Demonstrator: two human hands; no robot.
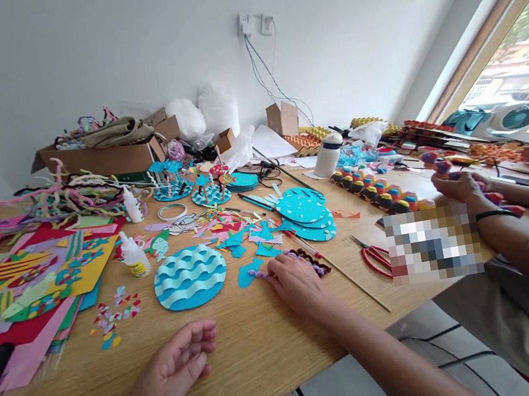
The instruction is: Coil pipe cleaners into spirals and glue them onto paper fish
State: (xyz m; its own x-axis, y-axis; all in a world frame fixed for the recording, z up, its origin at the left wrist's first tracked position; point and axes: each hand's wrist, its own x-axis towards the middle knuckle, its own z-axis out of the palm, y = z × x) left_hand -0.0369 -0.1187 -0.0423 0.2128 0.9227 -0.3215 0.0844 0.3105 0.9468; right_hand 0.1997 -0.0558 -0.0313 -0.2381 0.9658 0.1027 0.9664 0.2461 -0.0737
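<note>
My left hand (184, 357) is empty, its fingers loosely curled, on the near side of a blue disc (190, 276) with pale wavy strips. My right hand (293, 281) lies palm down over a purple fuzzy stem (257, 273) and a dark brown one (312, 259) on the counter (249, 349), the purple end poking out past my fingers by a blue paper scrap (244, 278), though I cannot tell whether I'm gripping it. Right of that hand slants a thin wooden stick (356, 279), with red-handled scissors (376, 260) beyond it.
</note>
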